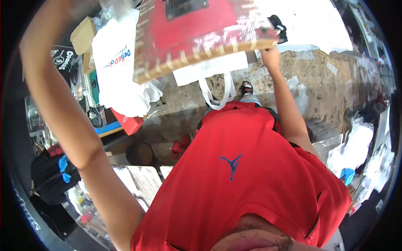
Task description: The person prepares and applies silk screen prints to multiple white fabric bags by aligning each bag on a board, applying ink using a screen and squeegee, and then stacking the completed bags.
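A large red panel-like piece (197,31) is raised in front of me. It has a tan edge crossed by pale strips, a glossy clear cover in places and a black plate (186,7) on its face. My right hand (270,57) is closed at its lower right corner. My left forearm (50,79) reaches up at the far left; the left hand is blurred and mostly cut off at the top edge, so its fingers do not show. Below the panel hangs a white bag with looped handles (228,90).
A printed white plastic bag (115,62) stands at the left, beside an open cardboard box (83,35) and a red box (127,122). A black bag with a blue tie (54,178) lies at lower left. Clear plastic wrapping (351,144) is heaped at the right. The floor (318,83) is worn.
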The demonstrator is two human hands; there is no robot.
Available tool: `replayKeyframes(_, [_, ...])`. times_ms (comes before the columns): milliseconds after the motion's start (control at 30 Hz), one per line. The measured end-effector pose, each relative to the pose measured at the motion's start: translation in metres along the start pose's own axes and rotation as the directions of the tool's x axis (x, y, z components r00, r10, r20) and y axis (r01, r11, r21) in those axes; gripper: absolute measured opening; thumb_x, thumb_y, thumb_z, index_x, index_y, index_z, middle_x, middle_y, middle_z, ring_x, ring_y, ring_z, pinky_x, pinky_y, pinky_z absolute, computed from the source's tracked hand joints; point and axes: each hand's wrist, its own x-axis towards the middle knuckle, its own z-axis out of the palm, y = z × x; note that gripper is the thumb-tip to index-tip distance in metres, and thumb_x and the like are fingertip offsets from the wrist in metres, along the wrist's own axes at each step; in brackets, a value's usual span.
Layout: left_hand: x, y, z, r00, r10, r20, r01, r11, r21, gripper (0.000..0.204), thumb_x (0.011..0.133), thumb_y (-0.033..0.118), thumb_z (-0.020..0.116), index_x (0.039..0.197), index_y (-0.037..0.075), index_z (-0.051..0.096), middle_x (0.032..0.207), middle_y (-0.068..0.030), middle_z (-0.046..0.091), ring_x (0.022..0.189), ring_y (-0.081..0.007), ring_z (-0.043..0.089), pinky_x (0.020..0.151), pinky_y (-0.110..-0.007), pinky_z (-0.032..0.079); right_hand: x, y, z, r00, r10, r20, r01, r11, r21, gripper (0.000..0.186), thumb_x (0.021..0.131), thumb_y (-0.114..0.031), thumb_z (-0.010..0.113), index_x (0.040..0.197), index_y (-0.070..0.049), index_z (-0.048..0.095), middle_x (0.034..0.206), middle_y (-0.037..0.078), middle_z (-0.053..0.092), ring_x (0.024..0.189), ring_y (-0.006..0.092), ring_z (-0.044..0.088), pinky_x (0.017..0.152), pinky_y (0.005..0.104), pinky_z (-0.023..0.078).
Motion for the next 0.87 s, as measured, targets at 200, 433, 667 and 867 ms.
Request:
replayKeyframes(200, [-0.144,0.107,0.161,0.801,0.149,0.580,0.328,0.700,-0.634,0.047,0.092,0.028,0.072,0.061,0.000,0.050,0.053,-0.0109,0.040,0.050,-0.0185,0.034,0.049,-0.036,0.032,-0.035,0.110,-0.037,0.965,0.247,0.088,-0.260,0.945,0.198,0.024,0.087,-0.022,0.073,0.097,0.000,0.073,0.081,0.009,0.072,0.072,0.0161,0.067,0.068,0.0307,0.052])
replayKeyframes(433, [-0.168,0.137,0.214,0.905,0.082,0.417,0.180,0.816,-0.550,0.037,0.091,0.023,0.070,0.065,0.007,0.049,0.061,-0.0108,0.048,0.057,-0.0320,0.050,0.054,-0.045,0.036,0.037,0.093,-0.051,0.963,0.246,-0.109,-0.204,0.931,0.302,0.021,0.088,-0.021,0.073,0.093,-0.001,0.072,0.078,0.006,0.071,0.071,0.0126,0.065,0.067,0.0285,0.051])
replayKeyframes(667, [-0.179,0.133,0.232,0.899,0.128,0.418,0.114,0.855,-0.506,0.033,0.086,0.009,0.071,0.064,0.008,0.046,0.061,-0.0106,0.046,0.055,-0.0319,0.047,0.054,-0.044,0.034,0.239,0.037,0.002,0.949,-0.312,-0.053,0.296,0.934,-0.199,0.028,0.080,-0.023,0.073,0.103,-0.007,0.074,0.102,0.019,0.071,0.103,0.0348,0.065,0.088,0.0422,0.053])
replayKeyframes(867, [-0.188,0.127,0.244,0.882,0.139,0.451,0.139,0.837,-0.529,0.029,0.079,0.003,0.070,0.064,0.009,0.046,0.060,-0.0113,0.046,0.054,-0.0313,0.048,0.053,-0.042,0.035,0.375,0.099,0.036,0.881,0.066,0.468,0.214,0.827,-0.521,0.052,0.070,-0.039,0.087,0.111,-0.011,0.072,0.108,0.017,0.072,0.101,0.0329,0.069,0.090,0.0428,0.054])
